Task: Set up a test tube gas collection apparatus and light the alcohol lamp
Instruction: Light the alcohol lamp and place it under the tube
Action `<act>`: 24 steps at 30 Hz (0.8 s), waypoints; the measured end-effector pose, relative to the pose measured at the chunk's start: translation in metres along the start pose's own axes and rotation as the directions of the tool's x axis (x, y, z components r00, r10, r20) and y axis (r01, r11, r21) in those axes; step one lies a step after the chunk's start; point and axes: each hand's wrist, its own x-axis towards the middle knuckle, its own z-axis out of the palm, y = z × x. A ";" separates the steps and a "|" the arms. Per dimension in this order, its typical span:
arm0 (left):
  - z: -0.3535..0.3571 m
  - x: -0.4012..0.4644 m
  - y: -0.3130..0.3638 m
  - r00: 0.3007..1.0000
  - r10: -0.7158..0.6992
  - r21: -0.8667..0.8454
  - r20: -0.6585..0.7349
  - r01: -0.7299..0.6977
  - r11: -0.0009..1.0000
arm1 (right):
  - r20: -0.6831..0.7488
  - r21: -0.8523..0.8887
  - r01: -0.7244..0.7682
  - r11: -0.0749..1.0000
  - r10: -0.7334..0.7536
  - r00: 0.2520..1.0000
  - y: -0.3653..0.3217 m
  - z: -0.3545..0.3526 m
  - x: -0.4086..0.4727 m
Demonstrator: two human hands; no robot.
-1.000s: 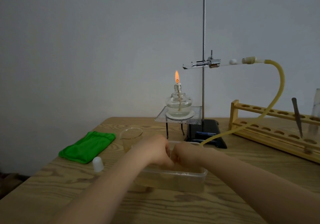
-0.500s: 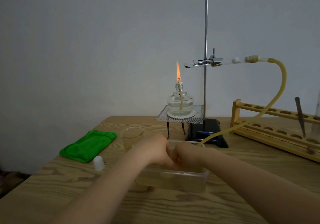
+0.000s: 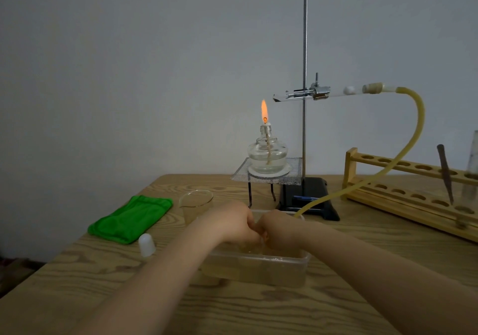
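Note:
The glass alcohol lamp [image 3: 267, 155] burns with an orange flame on a wire gauze tripod [image 3: 266, 173]. A retort stand [image 3: 304, 102] clamps a near-horizontal test tube [image 3: 310, 93], stoppered at its right end. A yellow rubber hose [image 3: 403, 153] curves down from the stopper into a clear plastic tub of water [image 3: 258, 267]. My left hand [image 3: 232, 224] and my right hand [image 3: 279, 228] meet over the tub, fingers curled down into the water. What they hold is hidden.
A glass beaker [image 3: 196, 204], a folded green cloth [image 3: 130, 218] and a white lamp cap [image 3: 146, 244] lie to the left. A wooden test tube rack [image 3: 408, 195] with a dark tool stands at the right. The table edge falls off at the left.
The hands stay together in the tub. The flame flickers, and the view has shifted slightly.

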 end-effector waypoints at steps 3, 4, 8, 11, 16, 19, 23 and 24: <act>0.001 0.001 -0.001 1.000 0.003 -0.011 -0.010 -0.003 1.000 | -0.001 -0.020 -0.011 1.000 0.011 1.000 -0.002 -0.001 -0.002; 0.001 0.001 -0.001 1.000 0.006 -0.018 -0.015 -0.007 1.000 | 0.000 -0.023 -0.012 1.000 0.012 1.000 -0.002 -0.001 -0.002; 0.001 0.001 -0.003 1.000 0.015 -0.024 -0.025 -0.015 1.000 | -0.012 0.000 -0.001 1.000 0.001 1.000 -0.002 0.001 -0.004; 0.001 0.002 -0.005 0.999 0.013 -0.020 -0.029 -0.013 1.000 | -0.026 0.014 0.008 1.000 -0.008 1.000 -0.002 0.001 -0.005; 0.001 0.002 -0.004 0.999 0.014 -0.025 -0.031 -0.014 1.000 | -0.030 0.018 0.003 1.000 -0.002 1.000 -0.003 0.000 -0.006; 0.001 0.001 -0.004 0.999 0.016 -0.009 -0.034 -0.016 1.000 | -0.029 0.002 0.005 1.000 -0.005 1.000 -0.004 -0.001 -0.007; 0.001 0.001 -0.004 0.998 0.010 -0.010 -0.059 -0.010 1.000 | -0.025 -0.003 -0.006 1.000 0.006 1.000 -0.006 -0.004 -0.008; 0.001 0.001 -0.004 0.998 0.010 -0.013 -0.067 -0.011 1.000 | -0.023 -0.008 -0.010 1.000 0.010 1.000 -0.006 -0.005 -0.009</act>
